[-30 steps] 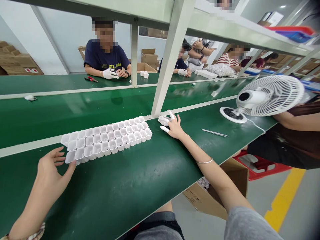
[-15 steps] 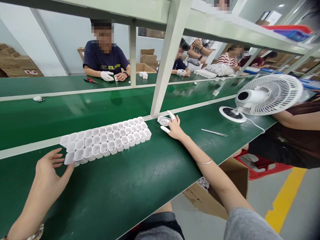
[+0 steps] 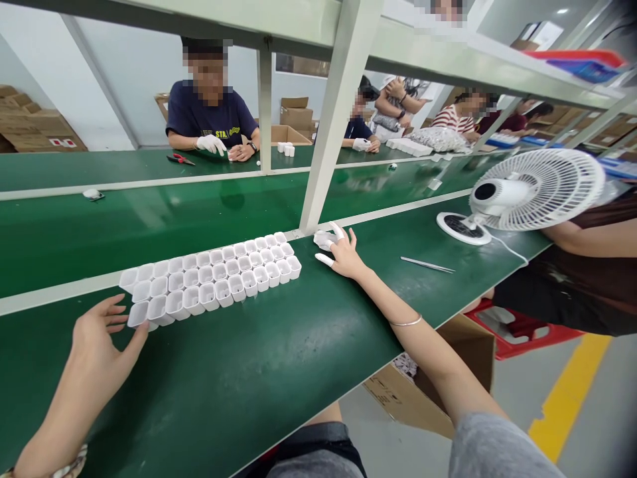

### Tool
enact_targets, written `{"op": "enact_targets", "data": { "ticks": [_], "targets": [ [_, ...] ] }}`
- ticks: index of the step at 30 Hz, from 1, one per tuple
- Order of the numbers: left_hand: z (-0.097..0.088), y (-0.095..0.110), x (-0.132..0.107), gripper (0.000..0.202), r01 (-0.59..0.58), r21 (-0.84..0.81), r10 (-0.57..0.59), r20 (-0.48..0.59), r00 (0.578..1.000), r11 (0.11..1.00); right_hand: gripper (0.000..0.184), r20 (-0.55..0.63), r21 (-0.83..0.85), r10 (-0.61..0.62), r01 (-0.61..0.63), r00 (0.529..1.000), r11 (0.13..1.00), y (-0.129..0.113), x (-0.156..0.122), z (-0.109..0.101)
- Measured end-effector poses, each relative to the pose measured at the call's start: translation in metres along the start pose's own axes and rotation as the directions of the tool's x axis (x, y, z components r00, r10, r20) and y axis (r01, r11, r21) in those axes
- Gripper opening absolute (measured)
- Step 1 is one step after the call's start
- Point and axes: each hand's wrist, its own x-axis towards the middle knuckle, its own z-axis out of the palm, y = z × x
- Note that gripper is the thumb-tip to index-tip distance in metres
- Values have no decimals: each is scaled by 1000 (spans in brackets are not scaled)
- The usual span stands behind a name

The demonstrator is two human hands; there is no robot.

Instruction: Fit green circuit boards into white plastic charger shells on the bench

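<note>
Rows of small white open-topped plastic cups stand packed together on the green worktop. At their left end is my left hand, fingers apart, the thumb at the front of the nearest corner cup; it is not gripping any. My right hand wears white finger covers on its thumb and a finger. Its fingers are spread at a crumpled white piece, which looks like thin cloth or plastic, lying beyond the right end of the rows by the post. The palm side of this hand is hidden.
Tweezers lie to the right, before a white fan. A slanted metal post rises at the worktop's far edge. Beyond it runs a green belt carrying a small white item. Co-workers sit opposite; a cardboard box stands below.
My right hand has shifted slightly left and down over the white piece. My left hand has barely moved. Small items on the belt have moved right. The co-worker's gloved hand opposite has shifted slightly.
</note>
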Motion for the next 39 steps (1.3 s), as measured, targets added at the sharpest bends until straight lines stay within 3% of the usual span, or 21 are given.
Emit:
{"op": "enact_targets", "data": {
  "ticks": [5,13,22,29,39],
  "targets": [
    [-2,2,-1,92,-6,19,5,30,1000,1000,52,4,-22,-52,52,999,998,-5,2,-1],
    [-1,0,1,94,11,-12,-11,-4,1000,1000,38,-184,-90,30,-47,982,995,3,1,7],
    [3,-7,-4,85,-92,13,92,-48,995,996,20,-163,-220,133,-167,978,961,-42,30,16],
    [4,-9,-8,79,-110,-9,109,-46,993,994,19,-247,-230,151,-210,957,950,-38,33,24],
    [-1,1,-13,81,-92,-19,91,-34,995,996,25,-260,-265,130,-201,957,943,-36,34,29]
  ]
}}
